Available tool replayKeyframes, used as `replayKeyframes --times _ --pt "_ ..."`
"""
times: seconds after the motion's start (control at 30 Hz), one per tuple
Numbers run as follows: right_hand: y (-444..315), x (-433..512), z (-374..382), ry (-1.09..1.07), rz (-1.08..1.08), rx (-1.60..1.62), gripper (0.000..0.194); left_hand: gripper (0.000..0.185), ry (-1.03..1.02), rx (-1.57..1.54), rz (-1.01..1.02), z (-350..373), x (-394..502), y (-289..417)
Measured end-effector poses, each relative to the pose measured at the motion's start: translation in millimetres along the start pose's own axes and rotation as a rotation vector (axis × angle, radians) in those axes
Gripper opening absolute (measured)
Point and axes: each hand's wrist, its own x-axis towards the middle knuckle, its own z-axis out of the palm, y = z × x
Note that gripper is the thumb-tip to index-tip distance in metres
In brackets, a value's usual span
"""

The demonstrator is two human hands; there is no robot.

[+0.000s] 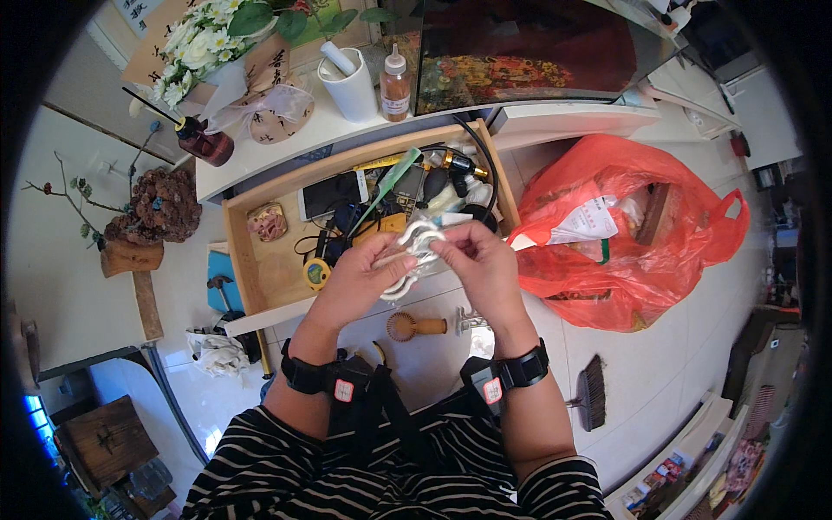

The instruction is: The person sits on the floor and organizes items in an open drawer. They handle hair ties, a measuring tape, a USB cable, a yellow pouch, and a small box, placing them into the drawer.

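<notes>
Both of my hands hold a bundle of white plastic hooks or cord (421, 239), partly wrapped in something clear; its exact kind is hard to tell. My left hand (364, 276) grips its left side, while my right hand (478, 260) pinches it from the right. Just beyond them stands a pulled-out wooden drawer (257, 286). Inside lie a white smartphone (333, 195), a green comb-like strip (390, 188), a yellow tape measure (316, 273), a small tin (267, 221), a black rubber bulb (436, 183) and tangled black cables.
Right of the drawer, a red plastic bag (624, 279) full of mixed items sits on the tiled floor. A brush head (591, 393), a round wooden-handled brush (416, 325) and a hammer (221, 286) lie around. On the cabinet stand a white cup (349, 88), a bottle (394, 88) and flowers (201, 49).
</notes>
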Motion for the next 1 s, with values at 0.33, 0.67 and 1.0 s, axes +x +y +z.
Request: replayKeyframes --times 0.33,0.67,1.0 --pt "-4 -3 -4 -0.104 -0.066 -0.054 0.012 0.024 0.078 -0.212 -0.036 5 0 2" --pt "-1 1 -3 -0.039 -0.015 0.093 0.016 0.022 0.179 -0.115 0.001 9 -4 8" --pt "1 6 -16 -0.188 0.127 0.254 0.018 0.022 0.05 -0.012 -0.017 8 -5 7"
